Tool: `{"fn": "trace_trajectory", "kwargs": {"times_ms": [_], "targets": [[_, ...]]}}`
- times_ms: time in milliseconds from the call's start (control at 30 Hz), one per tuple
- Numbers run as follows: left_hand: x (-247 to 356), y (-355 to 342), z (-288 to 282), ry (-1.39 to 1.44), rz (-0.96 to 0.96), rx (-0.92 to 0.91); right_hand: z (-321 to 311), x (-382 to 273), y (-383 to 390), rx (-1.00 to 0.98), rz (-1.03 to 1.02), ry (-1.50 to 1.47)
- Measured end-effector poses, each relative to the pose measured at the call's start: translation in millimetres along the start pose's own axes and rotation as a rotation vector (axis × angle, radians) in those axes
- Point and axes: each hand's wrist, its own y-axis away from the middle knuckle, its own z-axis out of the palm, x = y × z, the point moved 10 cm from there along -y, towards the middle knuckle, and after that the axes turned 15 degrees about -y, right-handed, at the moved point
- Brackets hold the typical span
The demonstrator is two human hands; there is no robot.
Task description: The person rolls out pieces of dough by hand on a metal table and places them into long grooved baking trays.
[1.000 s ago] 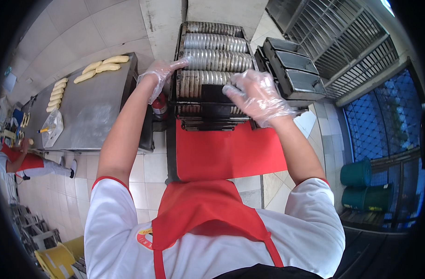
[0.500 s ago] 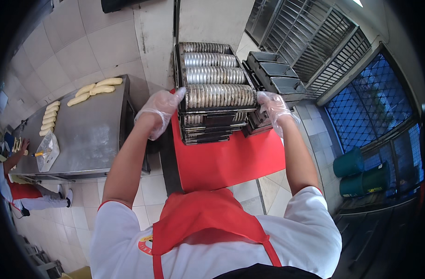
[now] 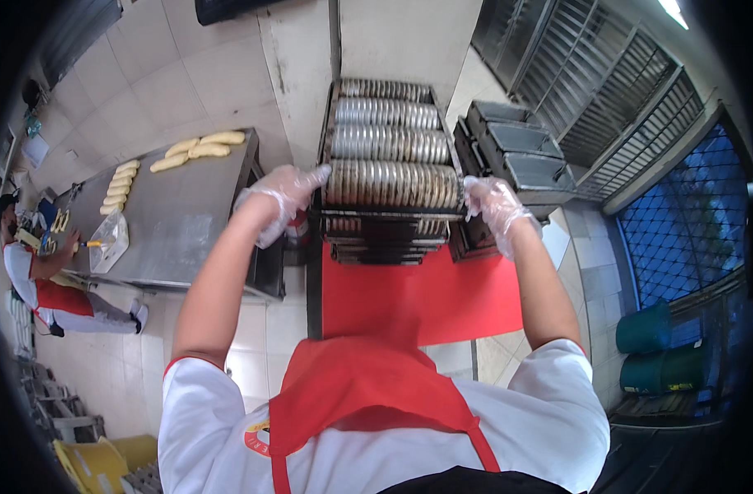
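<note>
At upper centre we hold the ribbed tray (image 3: 393,183) above the stacked trays (image 3: 383,250), the left hand (image 3: 279,198) and right hand (image 3: 496,207) half-closed on its opposite sides, probably to balance it. Its frame hides some of our fingers, and we cannot make out whether it touches the shadowed trays below

Four long dough rolls (image 3: 209,151) lie near the metal counter's (image 3: 183,226) back right corner. Smaller dough rolls (image 3: 119,191) sit in a row farther left. A clear plastic bag (image 3: 111,255) is by the front edge. Two green bins (image 3: 644,329) stand together near a barred window (image 3: 681,222).
</note>
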Motion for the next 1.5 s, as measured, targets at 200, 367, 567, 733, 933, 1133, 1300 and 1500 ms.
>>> {"fn": "trace_trajectory", "kwargs": {"times_ms": [200,367,567,733,933,1133,1300,1500], "targets": [[-25,8,24,0.768,-0.129,-0.122,1,2,-3,-0.134,0.115,-0.163],[31,8,-28,1.393,0.163,-0.192,-43,-21,-19,-0.050,-0.181,-0.861],[101,-36,-135,1.750,0.647,-0.329,-1,-47,45,0.154,-0.538,-0.340],[153,-110,-236,1.669,0.895,-0.362,129,-70,106,-0.046,-0.821,0.708],[179,-257,-323,1.342,0.777,-0.141,176,-40,92,0.097,-0.523,0.955],[196,-323,-319,1.129,0.628,0.087,215,-85,116,0.300,-0.460,0.851],[182,-240,-243,1.174,0.698,0.064,178,-99,147,0.575,-0.297,-0.206],[95,7,-30,0.706,0.795,-0.260,174,-108,149,0.047,-0.764,-1.424]]}}
